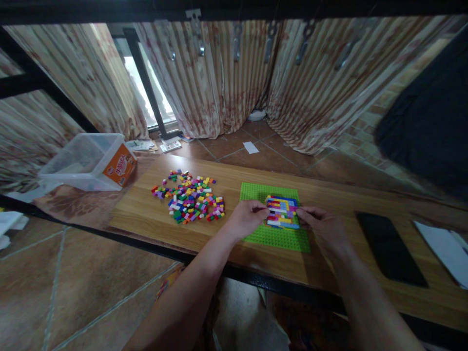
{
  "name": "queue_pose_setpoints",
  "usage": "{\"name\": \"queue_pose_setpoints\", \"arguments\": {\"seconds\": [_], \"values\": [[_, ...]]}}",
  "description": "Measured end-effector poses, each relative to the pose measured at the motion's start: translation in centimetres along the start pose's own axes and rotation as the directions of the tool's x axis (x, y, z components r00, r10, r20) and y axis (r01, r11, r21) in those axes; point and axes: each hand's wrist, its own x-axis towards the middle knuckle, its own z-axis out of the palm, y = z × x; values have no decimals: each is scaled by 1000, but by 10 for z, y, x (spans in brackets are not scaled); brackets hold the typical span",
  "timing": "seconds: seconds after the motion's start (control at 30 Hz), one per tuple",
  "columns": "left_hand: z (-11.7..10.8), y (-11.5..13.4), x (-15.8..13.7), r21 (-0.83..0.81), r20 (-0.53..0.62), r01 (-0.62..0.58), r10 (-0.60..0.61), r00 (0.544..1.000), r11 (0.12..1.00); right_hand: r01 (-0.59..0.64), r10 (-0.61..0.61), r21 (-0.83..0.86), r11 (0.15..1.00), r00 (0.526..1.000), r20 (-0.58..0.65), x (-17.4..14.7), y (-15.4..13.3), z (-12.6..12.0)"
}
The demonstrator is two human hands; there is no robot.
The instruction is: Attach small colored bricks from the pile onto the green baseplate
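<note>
A rectangular build of coloured toy bricks [281,212], with a blue border along its top and right, sits over the green studded baseplate [281,241]. My left hand [245,219] has its thumb and fingers closed at the build's left edge. At the opposite edge, the fingertips of my right hand [323,225] grip its right side. Whether a single loose brick lies between the fingers of either hand is too small to tell. To the left of the baseplate spreads a pile of loose toy bricks [192,197] in many colours.
A clear plastic box [80,168] with an orange label stands at the table's left end. Right of my right hand lies a black phone-like slab [389,248], with white paper [444,248] beyond it. The wooden table [142,214] has a dark front edge.
</note>
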Motion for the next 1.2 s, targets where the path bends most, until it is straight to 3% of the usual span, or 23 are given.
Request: {"name": "queue_pose_setpoints", "arguments": {"seconds": [0.27,0.4,0.47,0.53,0.63,0.7,0.9,1.2], "values": [[-2,0,0,50,-25,-33,34,999,998,13,-14,-33,999,1000,-26,-1,-1,3],[-32,6,-1,297,-135,-98,143,981,950,-52,52,-22,998,999,-13,-2,-2,-3],[-53,10,-3,490,-214,-46,171,962,871,-59,59,-21,998,998,-28,-3,-4,-7],[-72,11,-6,634,-316,92,148,937,768,-59,57,-26,998,996,-73,-6,-9,-10],[-92,9,-9,708,-431,267,100,897,654,-44,40,-37,998,994,-99,-11,-17,-12],[-97,7,-10,741,-425,294,83,901,604,-27,21,-62,998,995,-98,-13,-23,-11],[-97,2,-10,860,-277,216,67,958,462,-25,7,-183,983,995,-99,-16,-28,-6],[-98,4,-13,852,-280,207,85,956,481,101,-114,-186,977,992,-59,-13,-19,-7]]}}
